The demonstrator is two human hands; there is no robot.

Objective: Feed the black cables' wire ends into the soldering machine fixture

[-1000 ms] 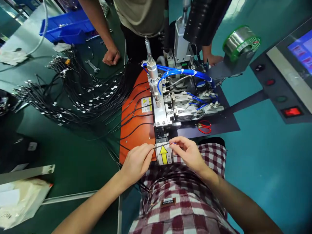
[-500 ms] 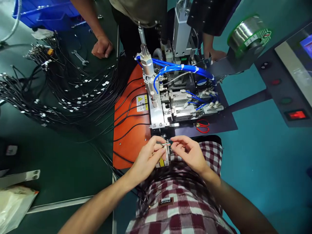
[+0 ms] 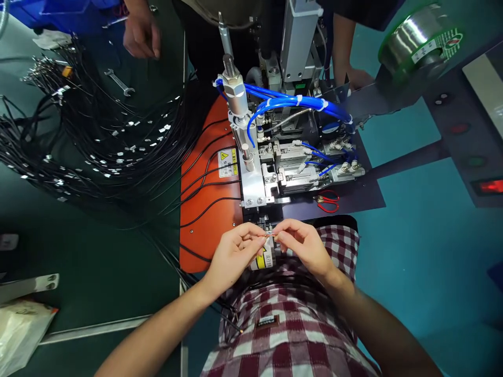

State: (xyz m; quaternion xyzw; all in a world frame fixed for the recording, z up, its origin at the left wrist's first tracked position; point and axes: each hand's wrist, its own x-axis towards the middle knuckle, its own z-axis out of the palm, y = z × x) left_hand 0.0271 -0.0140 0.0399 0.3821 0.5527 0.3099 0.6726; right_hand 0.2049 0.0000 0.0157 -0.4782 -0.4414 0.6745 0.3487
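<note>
Thin coloured wires [image 3: 270, 235] stretch between my fingertips in front of the machine, just above a yellow-and-white label [image 3: 265, 258]. My left hand [image 3: 234, 255] pinches them from the left with thumb and forefinger. From the right, my right hand [image 3: 308, 248] has its thumb and forefinger closed on the other end of the wires. The fingertips hide most of their length. Directly beyond my hands stands a machine with a silver metal plate [image 3: 253, 186] and pneumatic cylinders. Black cables [image 3: 208, 210] run over its orange base [image 3: 190, 251].
Bundled black cables [image 3: 129, 152] cover the left bench, near a wrench [image 3: 120, 82]. Red-handled cutters [image 3: 329, 201] lie right of the machine. A solder wire spool [image 3: 416, 39] hangs at upper right. Across the machine stands a co-worker, one hand [image 3: 142, 36] over the bench.
My right hand has moved slightly left and its fingertips have closed on the wires. The co-worker's hand on the left has lifted and loosened from a fist. The view has shifted a little.
</note>
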